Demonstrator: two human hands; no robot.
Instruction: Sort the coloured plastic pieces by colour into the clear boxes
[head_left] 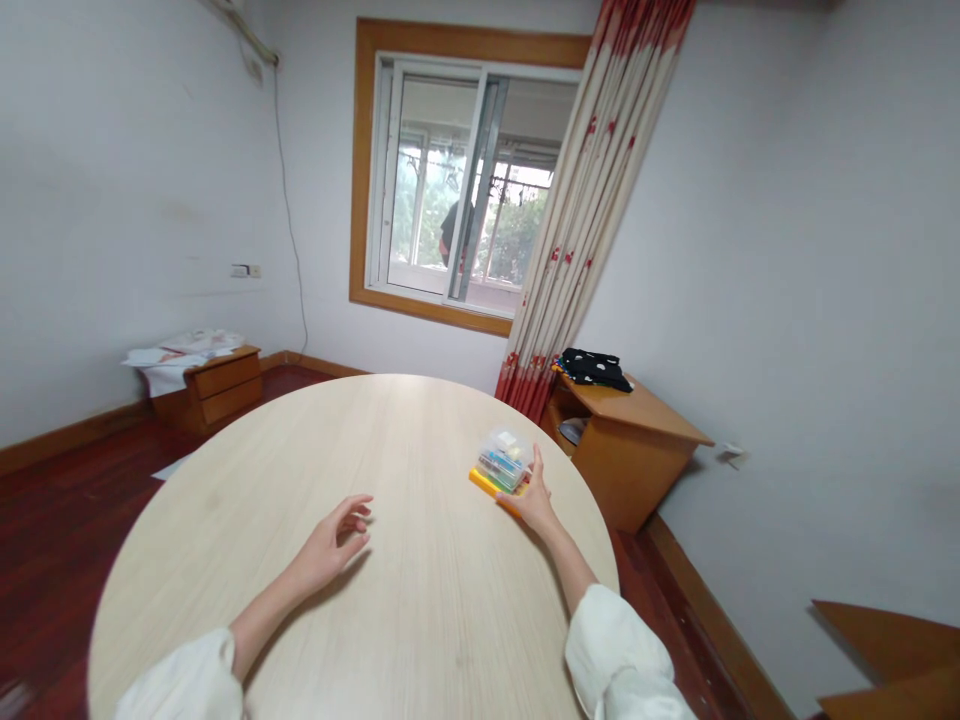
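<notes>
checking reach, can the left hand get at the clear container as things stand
Likely yes: nothing visible stands between the left hand and the clear container; the right hand is at its right side, leaving its left free.

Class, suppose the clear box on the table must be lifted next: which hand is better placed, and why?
Probably the right. The right hand is at the clear box, thumb by its near edge and a finger along its right side. The left hand is loosely curled, empty, and well apart from it.
</notes>
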